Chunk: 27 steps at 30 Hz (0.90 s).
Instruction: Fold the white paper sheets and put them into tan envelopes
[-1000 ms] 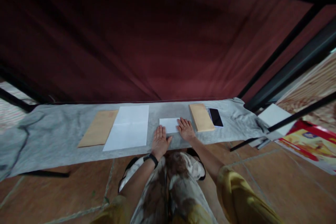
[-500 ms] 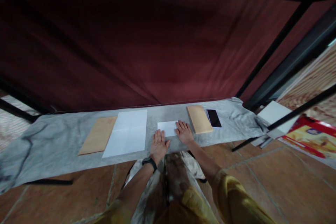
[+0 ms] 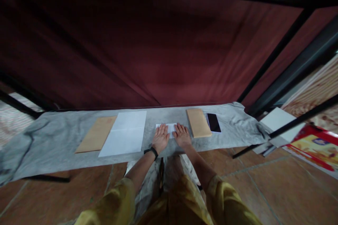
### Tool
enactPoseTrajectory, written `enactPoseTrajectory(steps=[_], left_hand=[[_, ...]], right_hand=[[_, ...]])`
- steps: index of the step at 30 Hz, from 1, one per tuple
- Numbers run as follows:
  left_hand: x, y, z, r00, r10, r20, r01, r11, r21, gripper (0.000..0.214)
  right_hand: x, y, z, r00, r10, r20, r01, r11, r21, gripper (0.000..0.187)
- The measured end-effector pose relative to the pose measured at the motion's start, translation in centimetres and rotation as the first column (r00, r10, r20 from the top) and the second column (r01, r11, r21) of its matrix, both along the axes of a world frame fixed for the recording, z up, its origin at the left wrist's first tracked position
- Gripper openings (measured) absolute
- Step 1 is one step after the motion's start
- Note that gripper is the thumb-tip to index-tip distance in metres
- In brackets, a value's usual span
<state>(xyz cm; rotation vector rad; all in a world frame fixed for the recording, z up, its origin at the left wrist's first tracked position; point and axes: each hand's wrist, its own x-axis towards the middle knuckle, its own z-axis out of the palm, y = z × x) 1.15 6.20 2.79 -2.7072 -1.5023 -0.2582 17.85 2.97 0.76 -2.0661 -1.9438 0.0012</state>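
Observation:
A small white piece of paper (image 3: 171, 128), perhaps folded, lies flat on the grey cloth between my hands. My left hand (image 3: 160, 138) is spread palm down over its left part. Over the paper's right end rests my right hand (image 3: 182, 135), also flat with fingers stretched out. The hands cover much of the paper. To the left, a large white sheet (image 3: 124, 134) with a faint crease partly overlaps a brown envelope (image 3: 96, 135). Another brown envelope or a stack of them (image 3: 198, 123) lies just right of my right hand.
A phone (image 3: 213, 123) with a dark screen lies right of the brown stack. The grey cloth (image 3: 52, 147) covers a narrow bench. Behind it hangs a dark red curtain (image 3: 158, 59). A red and yellow box (image 3: 317, 147) and a white board (image 3: 281, 121) stand at the right.
My left hand has moved up onto the paper, covering more of it. My right hand stays flat at its right end. The view has shifted slightly.

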Motion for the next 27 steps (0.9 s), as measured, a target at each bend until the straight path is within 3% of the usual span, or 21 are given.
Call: enactPoseTrajectory(steps=[6, 10, 14, 18, 27], left_hand=[[0.1, 0.2, -1.1, 0.999, 0.038, 0.021, -0.038, 0.999, -0.032, 0.058], [0.1, 0.0, -1.4, 0.996, 0.067, 0.055, -0.065, 0.997, -0.041, 0.059], [-0.3, 0.1, -1.6, 0.999, 0.022, 0.028, -0.019, 0.996, -0.084, 0.064], [-0.8, 0.4, -2.1, 1.0, -0.015, 0.019, 0.017, 0.994, -0.11, 0.072], [-0.3, 0.3, -2.8, 0.989, 0.11, 0.095, -0.103, 0.992, -0.08, 0.065]], right_hand=[[0.2, 0.1, -0.2, 1.0, 0.002, -0.027, -0.002, 1.0, 0.008, 0.049], [-1.4, 1.3, 0.2, 0.993, -0.067, -0.092, 0.071, 0.997, 0.041, 0.048], [-5.1, 2.5, 0.4, 0.982, 0.123, -0.145, -0.114, 0.991, 0.068, 0.046], [-7.3, 2.8, 0.0, 0.964, 0.176, -0.2, -0.161, 0.983, 0.09, 0.05], [-4.6, 1.3, -0.1, 0.993, 0.116, -0.026, -0.117, 0.991, -0.06, 0.05]])
